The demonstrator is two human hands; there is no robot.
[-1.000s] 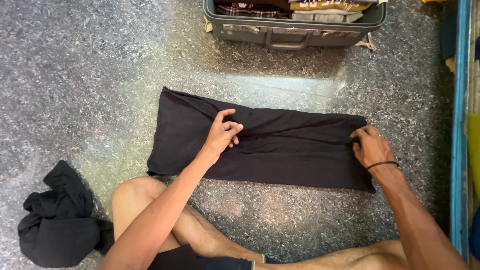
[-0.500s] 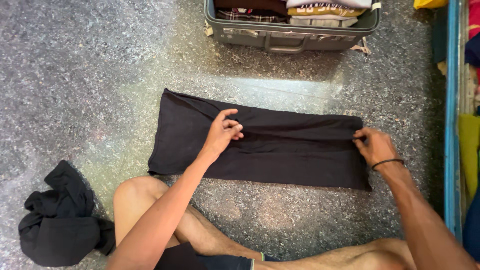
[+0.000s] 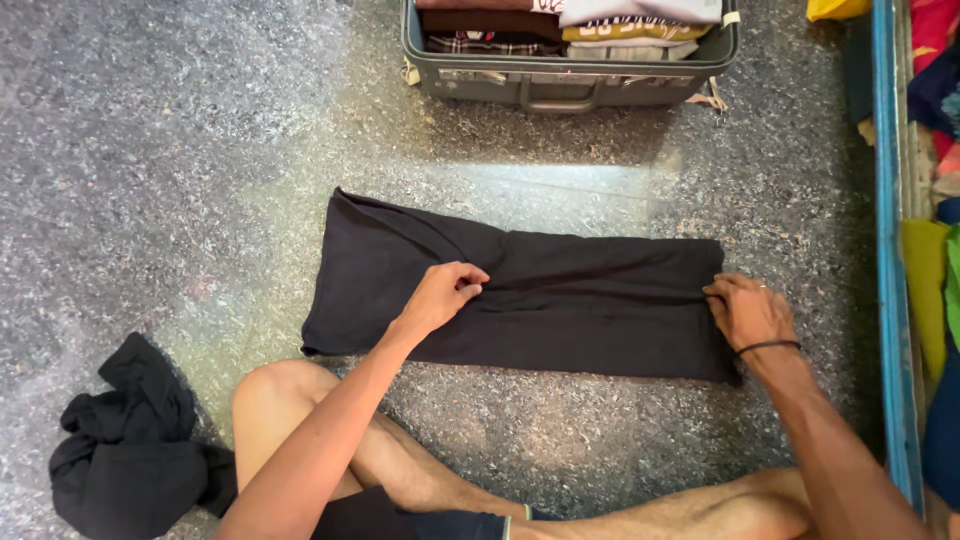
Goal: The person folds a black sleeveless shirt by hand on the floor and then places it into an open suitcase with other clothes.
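Observation:
A black garment, folded into a long strip, lies flat on the speckled floor in front of my crossed legs. My left hand is closed on a fold of the cloth near the strip's middle. At the strip's right end, my right hand, with a dark band on its wrist, pinches the edge of the fabric. A crease runs between the two hands.
An open grey suitcase with folded clothes stands at the top. A crumpled black garment lies on the floor at lower left. A blue rail with coloured cloth beyond it runs down the right side.
My left hand's fingers have closed on the fold and shifted slightly down. My right hand stays at the right end. The view has tilted, so more of the suitcase shows.

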